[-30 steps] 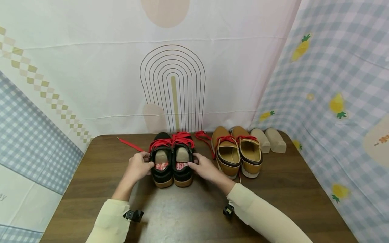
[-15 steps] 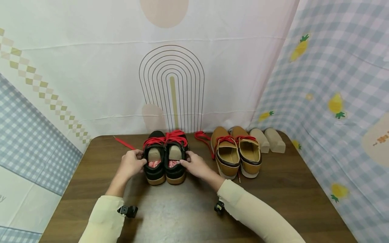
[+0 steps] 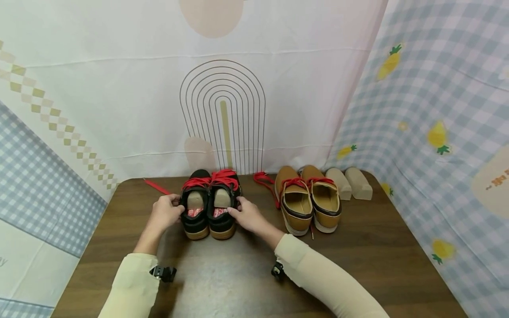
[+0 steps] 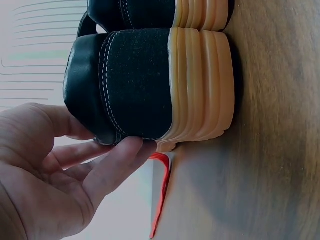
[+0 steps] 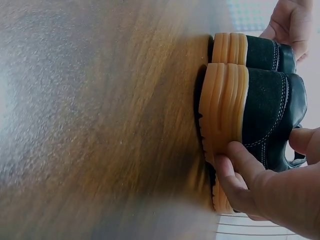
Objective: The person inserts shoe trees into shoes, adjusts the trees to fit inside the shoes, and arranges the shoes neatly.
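Note:
Two black shoes with tan soles and red laces stand side by side on the table, heels toward me. My left hand (image 3: 165,211) pinches the outer side of the left black shoe (image 3: 195,226), thumb at the collar and fingers lower along the side. On the other side, my right hand (image 3: 248,215) holds the right black shoe (image 3: 221,226), its thumb over the opening edge and its fingers low by the sole (image 5: 225,110). A beige block-like insert (image 3: 195,200) sits inside the left shoe, and a matching insert (image 3: 222,198) fills the right one.
Right of the hands stand two brown shoes (image 3: 297,221) with red laces. Two beige blocks (image 3: 358,183) lie beyond them at the back right corner. A red lace end (image 3: 156,186) trails left over the wooden table (image 3: 222,278). A patterned cloth (image 3: 139,110) hangs behind.
Both hands have shifted the pair of black shoes leftward and slightly back along the table, away from the brown shoes. The brown shoes and beige blocks have stayed put.

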{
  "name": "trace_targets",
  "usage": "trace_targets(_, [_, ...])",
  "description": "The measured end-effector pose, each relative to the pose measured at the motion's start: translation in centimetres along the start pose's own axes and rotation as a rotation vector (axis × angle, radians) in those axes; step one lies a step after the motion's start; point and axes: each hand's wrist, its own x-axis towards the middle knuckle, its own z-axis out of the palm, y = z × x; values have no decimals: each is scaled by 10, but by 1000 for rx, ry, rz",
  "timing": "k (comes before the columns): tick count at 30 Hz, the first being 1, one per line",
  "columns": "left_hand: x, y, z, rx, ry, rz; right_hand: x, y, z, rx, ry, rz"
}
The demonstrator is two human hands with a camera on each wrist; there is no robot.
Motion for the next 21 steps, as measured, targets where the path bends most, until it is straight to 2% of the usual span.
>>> trace_targets(7, [3, -1, -4, 35, 6, 9, 5, -1, 5, -11, 15, 5])
trace_targets(21, [9, -4, -8, 151, 24, 30, 6, -2, 8, 49, 10, 15])
